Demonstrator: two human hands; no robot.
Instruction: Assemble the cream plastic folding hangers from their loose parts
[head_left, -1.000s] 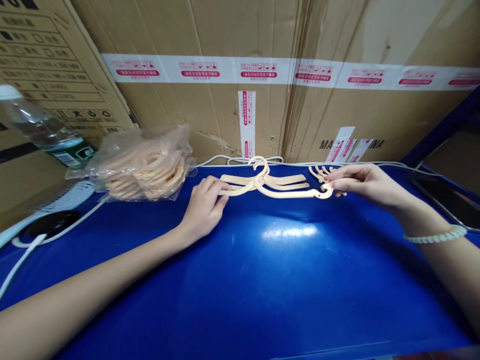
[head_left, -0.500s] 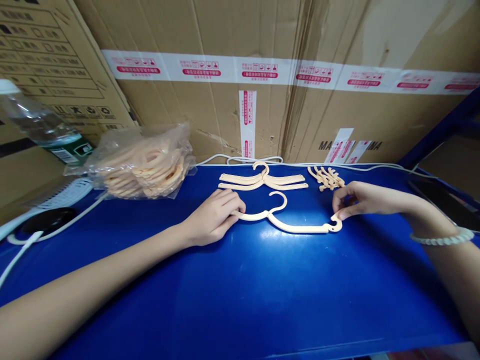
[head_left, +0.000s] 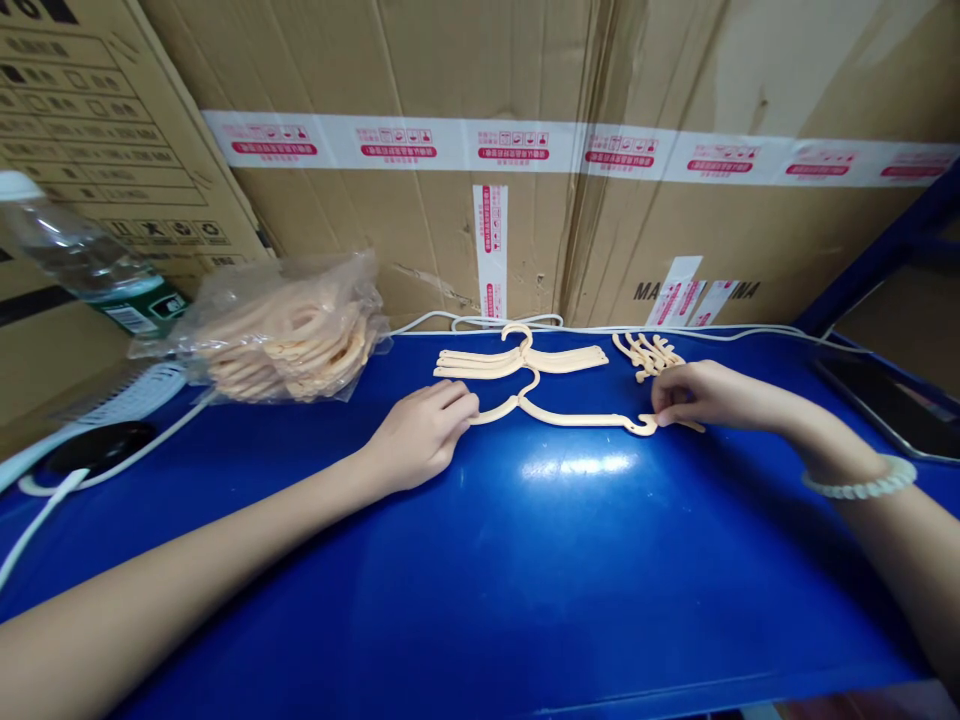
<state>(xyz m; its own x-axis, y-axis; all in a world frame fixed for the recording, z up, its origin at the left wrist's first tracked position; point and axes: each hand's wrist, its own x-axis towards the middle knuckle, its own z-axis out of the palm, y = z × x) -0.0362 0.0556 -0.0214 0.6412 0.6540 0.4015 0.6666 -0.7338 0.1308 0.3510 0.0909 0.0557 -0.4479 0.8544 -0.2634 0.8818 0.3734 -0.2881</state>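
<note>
A small cream plastic hanger lies flat on the blue table. My left hand pinches its left end, fingers closed. At its right end my right hand is closed too, gripping that tip together with a small cream clip piece that sticks out to the right. Just behind the hanger lies a short stack of matching hangers. A little heap of cream clip pieces rests right behind my right hand.
A clear bag full of hangers sits at the back left, with a water bottle and a white fan further left. White cables run along the cardboard boxes. A dark phone lies at the far right.
One second ago both hands held the hanger beside the stack; they drew it toward me, then pushed it back a little. My right hand now also pinches a clip piece.
</note>
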